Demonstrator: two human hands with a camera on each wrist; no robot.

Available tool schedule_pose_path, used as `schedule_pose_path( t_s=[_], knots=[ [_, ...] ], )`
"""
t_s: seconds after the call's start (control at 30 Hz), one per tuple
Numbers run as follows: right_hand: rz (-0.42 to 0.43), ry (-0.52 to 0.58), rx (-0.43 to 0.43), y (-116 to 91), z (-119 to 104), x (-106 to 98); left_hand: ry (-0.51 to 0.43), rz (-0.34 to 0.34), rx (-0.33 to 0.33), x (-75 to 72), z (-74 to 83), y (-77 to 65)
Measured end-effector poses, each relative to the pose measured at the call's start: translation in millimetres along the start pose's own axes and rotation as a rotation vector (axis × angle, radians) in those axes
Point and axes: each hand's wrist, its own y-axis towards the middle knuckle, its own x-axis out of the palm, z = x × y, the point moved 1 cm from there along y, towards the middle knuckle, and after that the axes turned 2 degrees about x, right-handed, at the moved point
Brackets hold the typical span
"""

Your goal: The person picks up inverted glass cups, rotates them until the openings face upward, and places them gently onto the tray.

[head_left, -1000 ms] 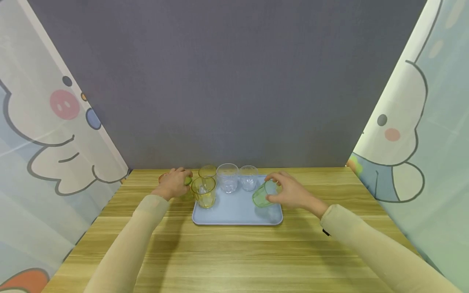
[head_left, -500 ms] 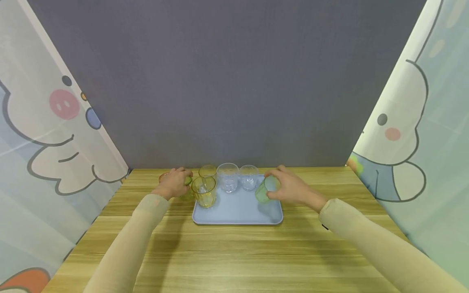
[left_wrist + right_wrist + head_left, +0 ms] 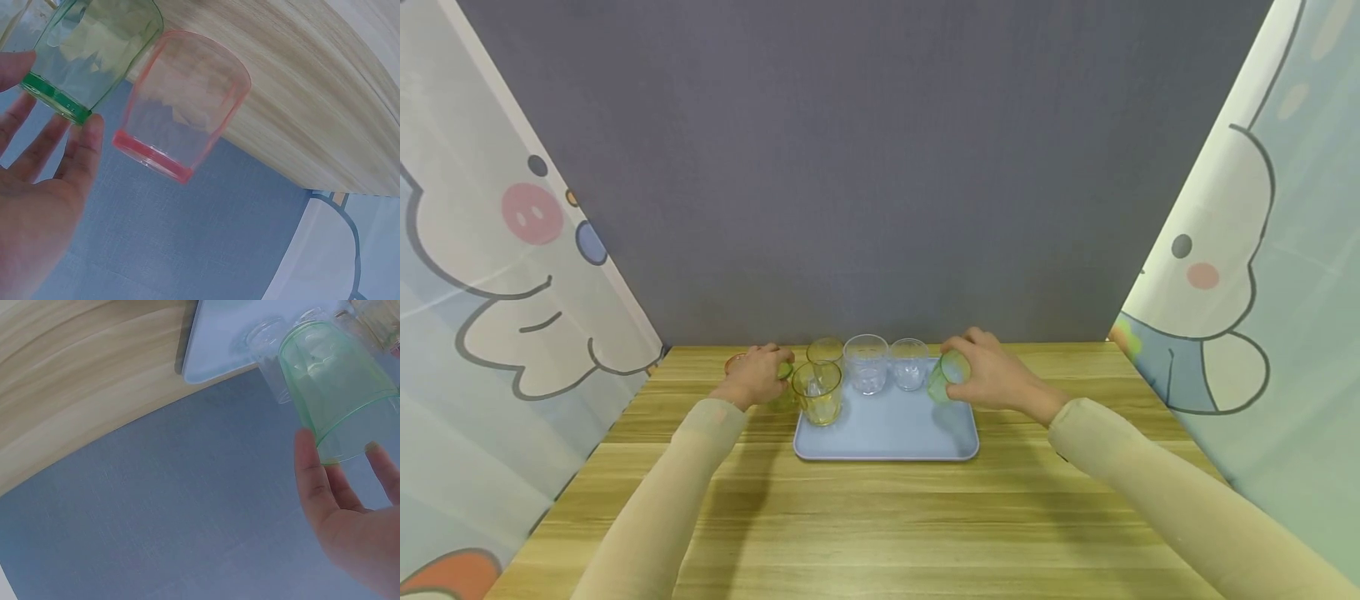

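Observation:
In the head view my left hand (image 3: pixel 754 379) holds a green cup (image 3: pixel 97 53) left of the tray; in the left wrist view, thumb and fingertips touch its thick base. The cup stands upside down, mouth toward the table. Beside it is a pinkish-red cup (image 3: pixel 184 94), also base up and mostly hidden by the hand in the head view. My right hand (image 3: pixel 992 375) pinches a pale green cup (image 3: pixel 337 381) near its rim, over the right part of the light blue tray (image 3: pixel 887 437). This cup is mouth up and slightly tilted; whether its base touches the tray cannot be told.
On the tray's left side stands a yellow cup (image 3: pixel 818 404), with an amber-rimmed cup (image 3: pixel 825 352) behind it. Two clear cups, one (image 3: pixel 867 367) larger and one (image 3: pixel 910 367) smaller, line the back. A grey panel (image 3: pixel 880 208) rises behind the wooden table (image 3: pixel 880 525).
My right hand has moved the pale green cup back, away from me, toward the tray's rear right, and the cup has become more upright. The left hand has stayed in place.

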Motion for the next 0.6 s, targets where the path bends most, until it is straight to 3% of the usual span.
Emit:
schedule_pose_path(
  t_s=[0.6],
  knots=[
    [0.040,-0.024,0.004,12.2,1.8,-0.8,0.002,-0.027,-0.012,-2.1,3.1,-1.8]
  ],
)
